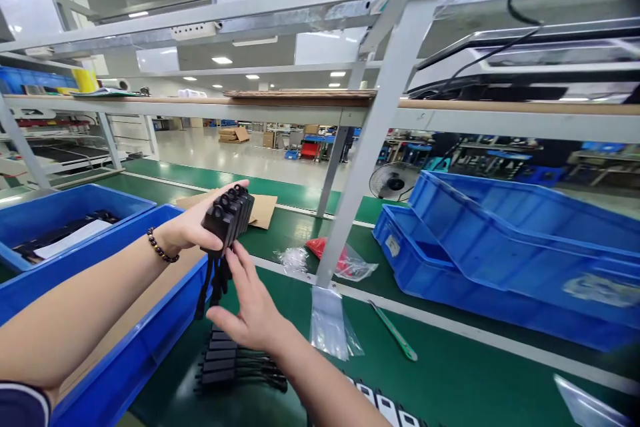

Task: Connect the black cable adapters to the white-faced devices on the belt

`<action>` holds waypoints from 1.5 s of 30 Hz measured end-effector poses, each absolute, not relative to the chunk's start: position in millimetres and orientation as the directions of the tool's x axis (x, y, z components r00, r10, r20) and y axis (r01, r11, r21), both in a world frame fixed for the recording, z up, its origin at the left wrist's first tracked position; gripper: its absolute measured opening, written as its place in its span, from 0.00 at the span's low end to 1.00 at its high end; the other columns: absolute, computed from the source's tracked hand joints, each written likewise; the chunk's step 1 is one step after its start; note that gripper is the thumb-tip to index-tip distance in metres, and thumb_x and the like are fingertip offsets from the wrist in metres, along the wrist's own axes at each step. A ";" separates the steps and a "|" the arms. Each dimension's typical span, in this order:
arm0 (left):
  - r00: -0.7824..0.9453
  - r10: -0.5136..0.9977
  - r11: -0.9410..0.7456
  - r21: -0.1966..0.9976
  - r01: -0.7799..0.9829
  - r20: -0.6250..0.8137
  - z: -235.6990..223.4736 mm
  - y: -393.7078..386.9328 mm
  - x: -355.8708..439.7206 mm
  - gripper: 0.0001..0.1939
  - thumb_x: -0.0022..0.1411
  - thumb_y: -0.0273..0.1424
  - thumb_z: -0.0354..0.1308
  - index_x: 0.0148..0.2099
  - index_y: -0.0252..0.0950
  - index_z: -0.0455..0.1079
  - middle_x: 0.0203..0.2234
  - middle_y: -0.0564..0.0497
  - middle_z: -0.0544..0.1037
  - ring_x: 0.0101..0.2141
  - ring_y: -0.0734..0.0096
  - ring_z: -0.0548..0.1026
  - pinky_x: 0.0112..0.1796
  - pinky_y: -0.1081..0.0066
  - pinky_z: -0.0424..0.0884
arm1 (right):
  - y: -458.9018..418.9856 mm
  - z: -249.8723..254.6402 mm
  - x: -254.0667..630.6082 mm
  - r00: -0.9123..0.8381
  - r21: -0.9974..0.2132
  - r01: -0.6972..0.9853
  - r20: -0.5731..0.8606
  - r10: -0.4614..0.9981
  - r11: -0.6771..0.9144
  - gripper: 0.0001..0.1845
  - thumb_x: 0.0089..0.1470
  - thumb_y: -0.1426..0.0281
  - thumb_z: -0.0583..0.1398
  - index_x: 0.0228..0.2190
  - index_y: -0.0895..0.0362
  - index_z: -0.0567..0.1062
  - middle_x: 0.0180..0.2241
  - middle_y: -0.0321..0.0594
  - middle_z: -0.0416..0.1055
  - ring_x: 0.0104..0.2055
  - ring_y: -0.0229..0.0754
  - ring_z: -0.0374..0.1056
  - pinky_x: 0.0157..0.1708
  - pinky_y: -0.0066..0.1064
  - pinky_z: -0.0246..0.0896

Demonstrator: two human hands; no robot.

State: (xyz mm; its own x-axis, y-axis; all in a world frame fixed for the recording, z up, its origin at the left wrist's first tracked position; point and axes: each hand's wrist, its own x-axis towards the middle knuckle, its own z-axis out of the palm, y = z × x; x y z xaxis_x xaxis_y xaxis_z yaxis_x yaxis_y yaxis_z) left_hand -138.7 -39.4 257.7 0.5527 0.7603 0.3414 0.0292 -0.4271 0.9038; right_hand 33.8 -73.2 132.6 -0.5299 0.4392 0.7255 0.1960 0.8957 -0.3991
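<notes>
My left hand (193, 227), with a beaded bracelet at the wrist, is closed around a row of black box-shaped parts (227, 217). Round ring-like ends show along their top, and short black cables hang below. My right hand (255, 300) has its fingers stretched and thumb apart; its fingertips are at the lower side of the held parts, and I cannot tell whether they press on them. Beneath my hands, more black parts with cables (220, 360) lie side by side on the green work surface (450, 373). My right forearm partly covers a row of white-and-black pieces (387, 407).
A blue bin (165, 340) with cardboard inside stands at left, beside another blue bin (125, 197). Stacked blue bins (500, 240) are at right. Around the upright post (345, 233) lie clear plastic bags (330, 323), a red bag (350, 263) and green-handled tweezers (395, 332).
</notes>
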 end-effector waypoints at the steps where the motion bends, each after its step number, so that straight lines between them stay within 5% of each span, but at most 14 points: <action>1: 0.561 0.756 -0.438 0.898 0.051 0.337 257.0 -37.7 -133.5 0.52 0.37 0.28 0.65 0.63 0.38 0.44 0.53 0.42 0.60 0.52 0.50 0.60 0.51 0.58 0.58 | -76.3 125.2 37.8 -0.576 -0.389 0.181 0.703 0.418 0.903 0.42 0.50 0.56 0.56 0.58 0.65 0.49 0.60 0.51 0.40 0.62 0.48 0.38 0.58 0.38 0.43; 3: 0.550 0.767 -0.442 0.893 0.081 0.330 255.5 -33.3 -126.7 0.52 0.37 0.29 0.65 0.63 0.38 0.44 0.53 0.42 0.60 0.52 0.51 0.59 0.52 0.58 0.57 | -79.8 109.9 51.6 -0.665 -0.412 0.150 0.631 0.400 0.899 0.28 0.51 0.58 0.56 0.50 0.61 0.64 0.51 0.47 0.59 0.55 0.44 0.53 0.54 0.34 0.51; 5: 0.538 0.781 -0.434 0.896 0.100 0.318 251.9 -28.5 -119.3 0.53 0.37 0.30 0.66 0.63 0.38 0.43 0.52 0.43 0.60 0.52 0.52 0.59 0.52 0.58 0.55 | -74.8 100.6 67.9 -0.637 -0.515 0.162 0.597 0.488 0.842 0.18 0.52 0.60 0.56 0.41 0.58 0.69 0.42 0.42 0.67 0.47 0.40 0.62 0.49 0.32 0.57; 7: 0.541 0.784 -0.427 0.897 0.114 0.305 244.4 -24.2 -106.5 0.53 0.37 0.29 0.66 0.63 0.40 0.42 0.51 0.43 0.62 0.51 0.54 0.61 0.52 0.59 0.56 | -60.4 101.2 79.8 -0.440 -0.673 0.150 0.610 0.659 0.724 0.27 0.49 0.58 0.58 0.48 0.58 0.63 0.49 0.44 0.61 0.51 0.41 0.58 0.50 0.33 0.56; 10: 0.560 0.772 -0.414 0.907 0.085 0.300 224.9 -20.0 -78.6 0.55 0.38 0.28 0.66 0.64 0.42 0.38 0.50 0.44 0.62 0.48 0.58 0.64 0.50 0.59 0.59 | -33.0 113.1 82.4 -0.297 -0.779 -0.164 0.624 0.723 0.605 0.51 0.43 0.54 0.61 0.59 0.58 0.40 0.60 0.47 0.37 0.61 0.42 0.41 0.57 0.35 0.46; 13: 0.515 0.783 -0.403 0.915 -0.007 0.349 197.7 -17.6 -55.7 0.56 0.38 0.26 0.65 0.64 0.46 0.35 0.51 0.45 0.60 0.47 0.60 0.66 0.48 0.60 0.62 | -16.7 118.6 70.9 -0.300 -0.761 -0.364 0.642 0.706 0.537 0.54 0.43 0.55 0.61 0.59 0.58 0.34 0.58 0.49 0.43 0.59 0.42 0.47 0.56 0.37 0.47; 19: 0.375 0.875 -0.263 0.951 -0.163 0.306 139.3 -12.7 -56.0 0.59 0.38 0.28 0.66 0.64 0.46 0.30 0.55 0.44 0.56 0.54 0.57 0.59 0.53 0.60 0.58 | -7.2 88.4 56.4 -0.319 -0.765 -0.451 0.619 0.718 0.459 0.53 0.39 0.58 0.63 0.57 0.58 0.38 0.58 0.50 0.43 0.58 0.45 0.48 0.56 0.37 0.48; 22: 0.315 0.917 -0.255 0.967 -0.012 0.246 112.8 -19.4 -77.2 0.56 0.45 0.35 0.63 0.64 0.45 0.24 0.60 0.46 0.44 0.59 0.60 0.50 0.56 0.61 0.52 | 7.6 78.5 62.5 -0.430 -0.815 -0.323 0.580 0.692 0.481 0.54 0.37 0.59 0.64 0.57 0.59 0.40 0.57 0.50 0.43 0.59 0.45 0.46 0.57 0.36 0.44; 24: 0.217 0.950 -0.280 0.920 0.274 0.224 92.0 -33.5 -98.3 0.54 0.49 0.41 0.59 0.64 0.41 0.23 0.62 0.47 0.37 0.61 0.62 0.41 0.59 0.62 0.43 | 21.8 75.0 65.6 -0.505 -0.828 -0.114 0.524 0.686 0.549 0.55 0.34 0.61 0.65 0.57 0.58 0.42 0.56 0.48 0.44 0.58 0.44 0.46 0.57 0.34 0.42; 27: 0.083 0.993 -0.119 0.719 0.685 0.085 51.6 -69.1 -131.0 0.50 0.53 0.48 0.51 0.64 0.40 0.21 0.62 0.50 0.31 0.61 0.65 0.35 0.60 0.61 0.38 | 45.2 59.5 59.1 -0.598 -0.720 0.229 0.427 0.678 0.655 0.57 0.28 0.64 0.66 0.58 0.57 0.45 0.53 0.46 0.48 0.55 0.43 0.49 0.55 0.32 0.45; 30: 0.043 0.996 -0.004 0.448 0.894 -0.078 6.5 -106.5 -149.3 0.57 0.48 0.52 0.53 0.62 0.38 0.15 0.60 0.49 0.22 0.60 0.61 0.27 0.59 0.57 0.37 | 63.5 24.1 36.5 -0.706 -0.559 0.463 0.236 0.667 0.688 0.61 0.24 0.60 0.66 0.58 0.58 0.45 0.51 0.49 0.48 0.53 0.49 0.48 0.53 0.40 0.45; 34: 0.080 0.980 -0.021 0.300 0.954 -0.183 -32.4 -126.7 -148.5 0.57 0.44 0.49 0.56 0.63 0.42 0.19 0.59 0.51 0.18 0.59 0.57 0.24 0.58 0.54 0.40 | 69.2 -22.4 2.1 -0.745 -0.439 0.597 0.006 0.667 0.671 0.64 0.22 0.57 0.66 0.59 0.59 0.46 0.48 0.52 0.51 0.50 0.54 0.49 0.48 0.46 0.46; 41: 0.130 0.979 -0.060 0.395 0.917 -0.154 -45.4 -115.2 -144.7 0.55 0.48 0.42 0.53 0.63 0.35 0.15 0.60 0.47 0.20 0.60 0.59 0.26 0.58 0.57 0.43 | 52.1 -25.3 -1.7 -0.790 -0.526 0.568 -0.133 0.599 0.633 0.57 0.32 0.56 0.63 0.60 0.61 0.47 0.52 0.56 0.50 0.55 0.57 0.46 0.51 0.47 0.45; 45: 0.107 0.978 -0.030 0.386 0.922 -0.180 -50.5 -112.7 -126.7 0.55 0.46 0.41 0.54 0.63 0.34 0.18 0.60 0.47 0.20 0.60 0.60 0.24 0.59 0.57 0.41 | 35.2 -19.8 10.1 -0.738 -0.519 0.606 -0.083 0.670 0.603 0.49 0.38 0.62 0.61 0.59 0.64 0.51 0.52 0.55 0.53 0.56 0.56 0.48 0.53 0.47 0.40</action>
